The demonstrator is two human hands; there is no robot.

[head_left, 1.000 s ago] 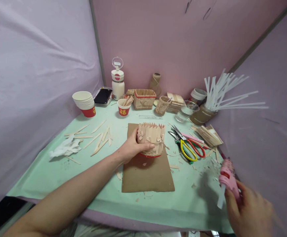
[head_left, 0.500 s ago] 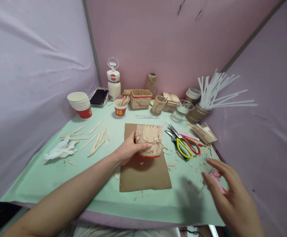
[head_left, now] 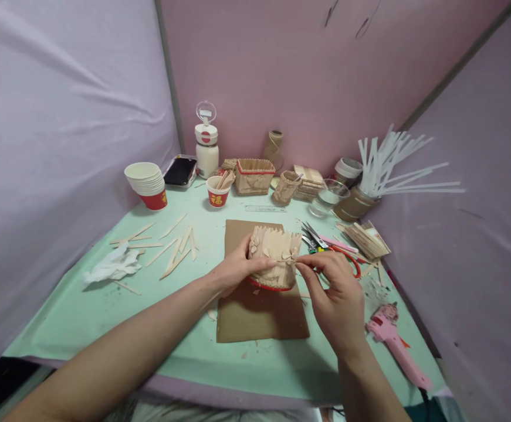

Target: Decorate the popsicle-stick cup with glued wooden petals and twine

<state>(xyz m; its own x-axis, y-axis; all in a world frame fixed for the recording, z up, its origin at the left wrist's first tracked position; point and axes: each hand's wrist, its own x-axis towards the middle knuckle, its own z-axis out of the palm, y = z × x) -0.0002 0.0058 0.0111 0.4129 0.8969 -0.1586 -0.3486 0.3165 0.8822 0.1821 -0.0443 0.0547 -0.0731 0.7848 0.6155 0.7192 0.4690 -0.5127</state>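
My left hand (head_left: 242, 266) is closed around the left side of a small wooden-stick container (head_left: 277, 249), with its thumb across the front. The container has a jagged top edge, petal-like wood pieces on its wall and a red band round its bottom. It is held over a brown cardboard sheet (head_left: 261, 322). At the container's right side, my right hand (head_left: 337, 293) pinches a thin twine strand (head_left: 287, 261) that runs along the wall; the tip of the strand is hidden by the fingers. Behind that hand lie scissors (head_left: 314, 230), partly covered.
A pink glue gun (head_left: 398, 346) lies at the right edge. Wooden strips (head_left: 178, 252) and a crumpled tissue (head_left: 112, 266) are on the left. Along the back stand paper cups (head_left: 147, 181), a rectangular wooden-stick basket (head_left: 255, 179), a clear water cup (head_left: 325, 199) and white glue sticks (head_left: 387, 164).
My right hand has come away from the glue gun, leftward to the container, and now pinches the twine. My left hand still holds the container, which sits slightly further right in view.
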